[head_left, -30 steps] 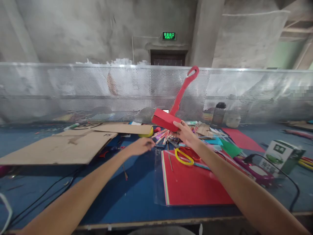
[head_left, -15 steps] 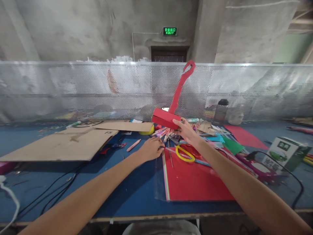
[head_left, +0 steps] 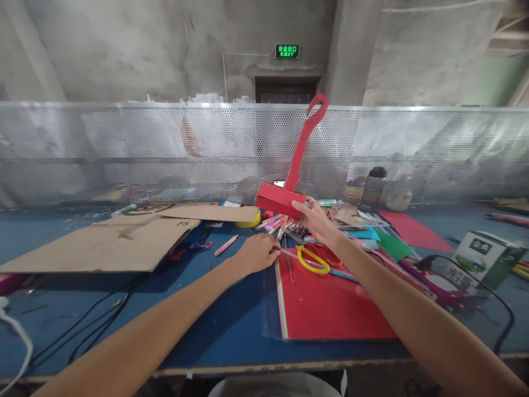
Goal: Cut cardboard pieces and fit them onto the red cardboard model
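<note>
My right hand (head_left: 316, 219) is closed on the lower right end of a red paper-covered box (head_left: 281, 199). From its top a long red strip (head_left: 301, 146) rises, leaning right and curling into a hook. My left hand (head_left: 259, 252) rests low by the left edge of a stack of red paper (head_left: 334, 309), its fingers curled down and together. A thin pale strip (head_left: 290, 253) runs out from its fingertips, but whether they grip it is hidden. Yellow-handled scissors (head_left: 313, 260) lie on the red paper between my hands.
Brown cardboard sheets (head_left: 111, 242) cover the left of the blue table (head_left: 215, 331). A pink pen (head_left: 226, 245) and yellow tape roll (head_left: 248, 219) lie nearby. On the right stand a green-white carton (head_left: 475, 259) and a dark-lidded bottle (head_left: 374, 188). A perforated metal screen (head_left: 136, 149) borders the back.
The hooked red strip has swung slightly left and up with the box tilting in my right hand. My left hand's fingers have shifted slightly right.
</note>
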Available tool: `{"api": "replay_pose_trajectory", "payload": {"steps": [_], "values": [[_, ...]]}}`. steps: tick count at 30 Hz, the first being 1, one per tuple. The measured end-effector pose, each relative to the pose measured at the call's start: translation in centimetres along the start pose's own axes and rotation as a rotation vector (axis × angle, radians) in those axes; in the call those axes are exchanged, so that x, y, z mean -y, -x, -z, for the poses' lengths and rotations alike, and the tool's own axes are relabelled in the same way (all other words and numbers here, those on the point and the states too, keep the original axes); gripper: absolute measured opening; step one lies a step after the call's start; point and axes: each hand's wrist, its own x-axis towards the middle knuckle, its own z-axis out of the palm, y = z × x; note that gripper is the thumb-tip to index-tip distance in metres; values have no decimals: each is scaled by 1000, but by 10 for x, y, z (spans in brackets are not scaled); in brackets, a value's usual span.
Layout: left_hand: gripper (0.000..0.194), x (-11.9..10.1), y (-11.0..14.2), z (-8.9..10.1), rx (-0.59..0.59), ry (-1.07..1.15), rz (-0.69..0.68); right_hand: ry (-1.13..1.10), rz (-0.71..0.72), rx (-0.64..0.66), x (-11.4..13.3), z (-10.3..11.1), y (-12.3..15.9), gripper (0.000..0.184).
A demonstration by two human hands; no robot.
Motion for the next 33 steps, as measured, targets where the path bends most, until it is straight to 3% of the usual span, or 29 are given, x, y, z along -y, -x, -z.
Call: {"api": "replay_pose_trajectory", "payload": {"steps": [10,22,27,30,33], "values": [[25,-5,-2,6,62,39,87,40,5,1,0,-1,1,55],[20,2,-4,5,117,293,107,73,2,33,-3,-2,1,57],[18,14,-3,8,178,445,-31,101,-7,39,-1,-5,3,60],[28,22,-2,13,185,435,-137,112,-11,39,0,-5,3,60],[25,26,0,18,198,373,-211,100,-5,43,1,-4,3,60]]}}
